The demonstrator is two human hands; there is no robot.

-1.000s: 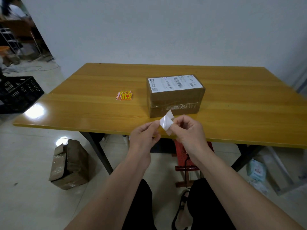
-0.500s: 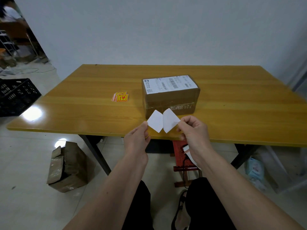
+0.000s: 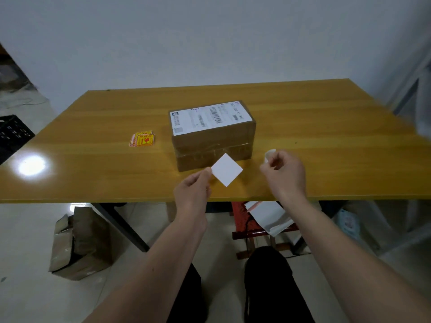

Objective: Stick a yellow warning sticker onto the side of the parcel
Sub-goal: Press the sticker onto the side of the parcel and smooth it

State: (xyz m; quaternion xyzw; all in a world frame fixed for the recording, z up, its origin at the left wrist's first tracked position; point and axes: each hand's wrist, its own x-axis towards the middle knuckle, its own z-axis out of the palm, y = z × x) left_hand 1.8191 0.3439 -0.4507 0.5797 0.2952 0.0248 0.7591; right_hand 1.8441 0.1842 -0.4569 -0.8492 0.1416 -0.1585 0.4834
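Observation:
A brown cardboard parcel [image 3: 212,141] with a white shipping label on top stands in the middle of the wooden table [image 3: 93,117]. To its left lies a small pile of yellow warning stickers [image 3: 142,140]. My left hand [image 3: 192,192] pinches one corner of a white square sheet [image 3: 226,170], held just in front of the parcel's near side with its white face toward me. Its other face is hidden. My right hand [image 3: 284,173], further right and apart from the sheet, is closed on a small curled white piece of paper [image 3: 269,153].
Under the table's near edge stands a red stool [image 3: 242,220] with white papers [image 3: 268,215] on it. A crumpled cardboard box [image 3: 79,243] sits on the floor at the left. A black crate [image 3: 11,136] is at the far left.
The two white pieces, joined in my hands a second ago, have come apart. My right hand has moved right with the curled piece; my left hand keeps the flat square.

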